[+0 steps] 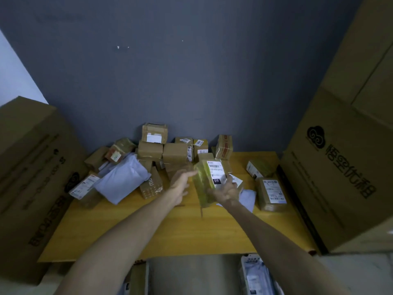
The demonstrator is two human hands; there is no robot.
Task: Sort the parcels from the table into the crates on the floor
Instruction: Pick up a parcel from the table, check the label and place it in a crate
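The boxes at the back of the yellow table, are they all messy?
Yes. The brown cardboard parcels lie heaped against the grey wall, several tilted, and a white plastic mailer bag slumps over them. The right hand holds one taped, labelled box up at a slant.

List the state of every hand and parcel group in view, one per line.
right hand: grips the taped parcel from below.
left hand: open, fingers straight, at the parcel's left side.
taped parcel: lifted off the table, tilted, label facing up.
white mailer bag: lying on the table.
labelled box: flat on the table, at right.
parcel pile: stacked against the wall.
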